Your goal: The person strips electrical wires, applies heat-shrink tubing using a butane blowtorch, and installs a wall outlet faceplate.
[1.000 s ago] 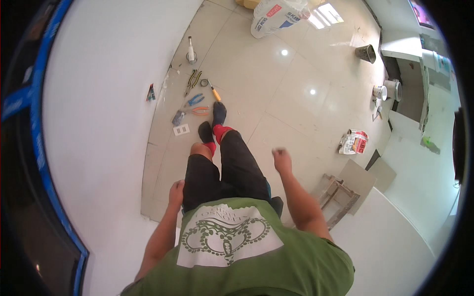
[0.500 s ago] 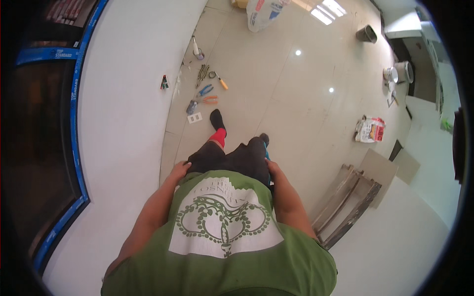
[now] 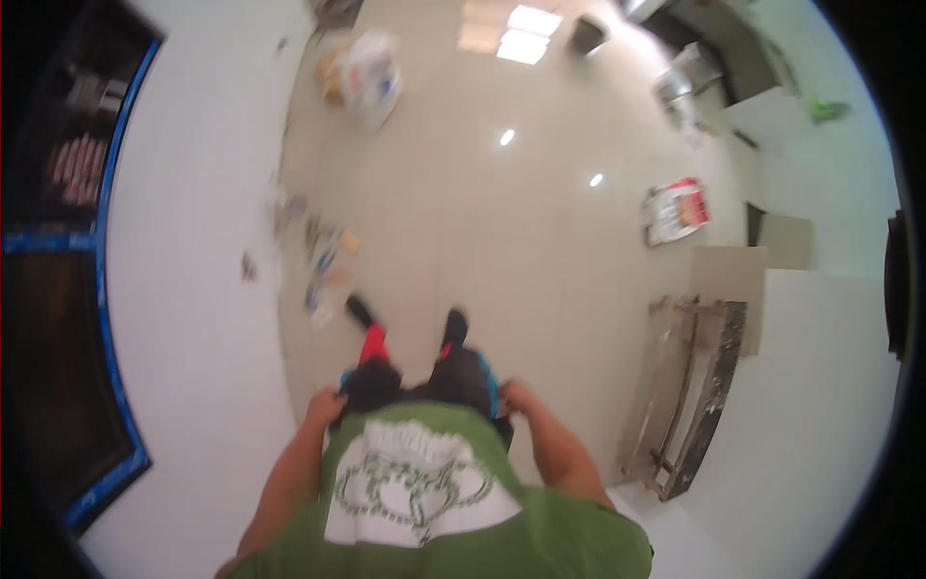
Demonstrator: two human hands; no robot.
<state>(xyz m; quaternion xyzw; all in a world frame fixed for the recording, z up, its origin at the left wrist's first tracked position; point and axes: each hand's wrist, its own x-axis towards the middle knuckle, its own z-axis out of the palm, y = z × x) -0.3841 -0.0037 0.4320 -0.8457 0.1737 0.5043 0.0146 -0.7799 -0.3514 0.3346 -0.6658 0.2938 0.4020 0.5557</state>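
My left hand (image 3: 329, 406) is at the left side of my dark shorts (image 3: 424, 389), its fingers curled on the cloth. On the other side, my right hand (image 3: 516, 397) grips the shorts near their blue side panel. Both arms hang down beside a green shirt (image 3: 453, 545) with a white print. Past my feet, one in a black sock (image 3: 456, 326), the tiled floor shows. Left of my feet lie blurred hand tools, among them blue-handled pliers (image 3: 325, 262) and a yellow-handled tool (image 3: 349, 241).
A white wall (image 3: 198, 241) runs along the left, with a blue-edged dark window (image 3: 58, 357). A plastic bag (image 3: 371, 79) stands far left. At right are a paint-marked wooden bench (image 3: 715, 400) and a red and white sack (image 3: 678, 211). Farther off stands a dark bucket (image 3: 587, 37).
My view has shifted, so the floor things sit farther left and the bench shows more fully. Both legs now point ahead with feet side by side. My hands stay at the shorts.
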